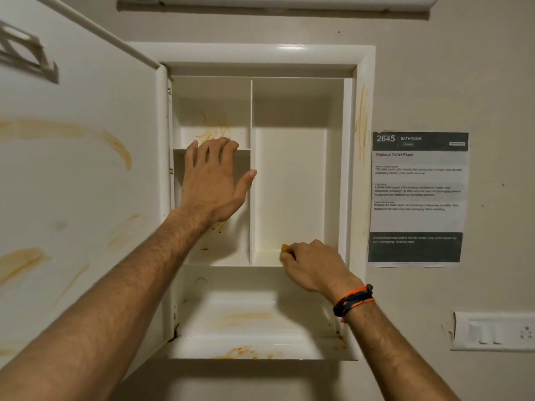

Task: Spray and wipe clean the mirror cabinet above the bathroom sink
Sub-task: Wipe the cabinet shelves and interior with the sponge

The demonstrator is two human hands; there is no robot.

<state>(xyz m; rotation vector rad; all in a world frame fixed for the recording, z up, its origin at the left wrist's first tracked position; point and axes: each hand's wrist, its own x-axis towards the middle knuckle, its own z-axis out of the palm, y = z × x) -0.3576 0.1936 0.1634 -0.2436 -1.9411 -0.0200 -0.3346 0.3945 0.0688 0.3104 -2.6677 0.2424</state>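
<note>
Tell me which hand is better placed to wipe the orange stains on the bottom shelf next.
Probably the right hand. It already pinches a small yellow wiping piece and sits just above the bottom shelf. The left hand holds nothing and rests on the upper small shelf.

Both hands reach into an open, stained white wall cabinet.

The left hand rests spread on the small upper-left shelf; the right hand pinches a small yellow-orange cloth or sponge against the taller right compartment's floor. Orange-brown smears mark the open white door, frame and bottom ledge.
</note>
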